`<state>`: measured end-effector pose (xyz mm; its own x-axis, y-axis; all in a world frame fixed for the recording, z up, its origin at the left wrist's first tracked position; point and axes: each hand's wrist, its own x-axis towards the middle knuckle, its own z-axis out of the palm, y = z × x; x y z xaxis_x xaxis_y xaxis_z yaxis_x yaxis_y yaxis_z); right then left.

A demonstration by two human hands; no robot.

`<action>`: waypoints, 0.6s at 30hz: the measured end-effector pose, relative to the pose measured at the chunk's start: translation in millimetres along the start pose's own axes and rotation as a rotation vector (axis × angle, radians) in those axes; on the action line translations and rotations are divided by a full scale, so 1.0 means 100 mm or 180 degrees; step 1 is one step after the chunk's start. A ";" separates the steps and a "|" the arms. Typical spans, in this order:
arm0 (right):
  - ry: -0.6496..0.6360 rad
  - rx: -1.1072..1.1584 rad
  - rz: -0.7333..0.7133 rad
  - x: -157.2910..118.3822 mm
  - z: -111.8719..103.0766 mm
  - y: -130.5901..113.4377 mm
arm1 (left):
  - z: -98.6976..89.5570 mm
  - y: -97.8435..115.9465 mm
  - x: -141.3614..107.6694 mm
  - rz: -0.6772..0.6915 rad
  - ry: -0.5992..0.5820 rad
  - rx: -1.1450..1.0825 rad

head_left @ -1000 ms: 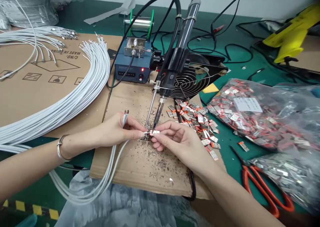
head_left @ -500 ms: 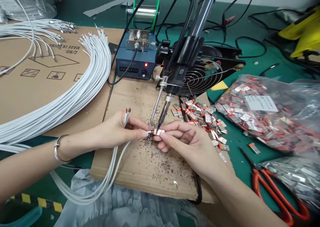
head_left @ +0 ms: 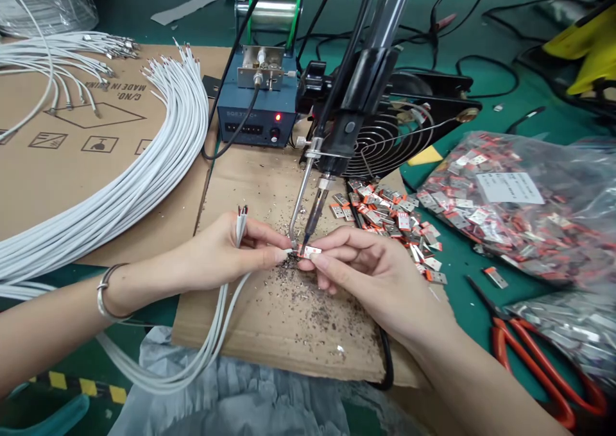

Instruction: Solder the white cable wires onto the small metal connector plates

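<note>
Green surfacing is covering the table [head_left: 129,16], with a printed cardboard sheet [head_left: 86,179] lying on the left and a smaller cardboard mat [head_left: 250,333] spreading in the middle, its near half speckled with dark debris. Across the left sheet a thick bundle of white cables [head_left: 158,167] is curving away toward the far side, bare wire ends showing at its tip. On the right a clear bag of USB plugs [head_left: 568,173] is slumping on the table. At the far edge of the mat a black fan [head_left: 380,150] is standing beside a blue soldering station [head_left: 255,122], its red lamp glowing and a solder reel [head_left: 272,14] sitting beyond it. From above, a mounted soldering iron [head_left: 337,154] is slanting down, a thin solder feed tube [head_left: 301,189] running alongside. Red-handled snips [head_left: 500,340] are resting near right, while loose USB plugs [head_left: 385,215] are heaping up right of the iron.

Under the iron's tip, the right hand [head_left: 370,263] is pinching one USB plug [head_left: 312,251] between thumb and forefinger. The left hand [head_left: 240,250] is pinching a white cable end [head_left: 289,251] against the plug's left side, other cables passing through its grip. Whether the tip is touching is too small to tell.

Soldering wire to plug seems to be the step in hand; the next move is probably calling for steady alignment at the tip.
</note>
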<state>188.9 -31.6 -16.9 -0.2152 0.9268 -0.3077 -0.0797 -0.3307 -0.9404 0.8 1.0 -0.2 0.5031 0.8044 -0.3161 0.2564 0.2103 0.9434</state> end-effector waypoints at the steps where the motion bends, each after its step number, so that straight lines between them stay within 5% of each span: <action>1: 0.0015 -0.0019 -0.0003 0.00 0.00 0.00 | 0.00 0.00 0.00 -0.0012 0.0005 -0.0005; 18: 0.0172 -0.0099 0.0100 0.00 0.04 -0.05 | -0.02 0.01 0.02 -0.0140 -0.0128 0.0428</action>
<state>185.8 -30.2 -11.5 -0.1642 0.9246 -0.3436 -0.0433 -0.3548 -0.9339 0.3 3.7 0.5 0.5209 0.7726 -0.3630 0.3857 0.1664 0.9075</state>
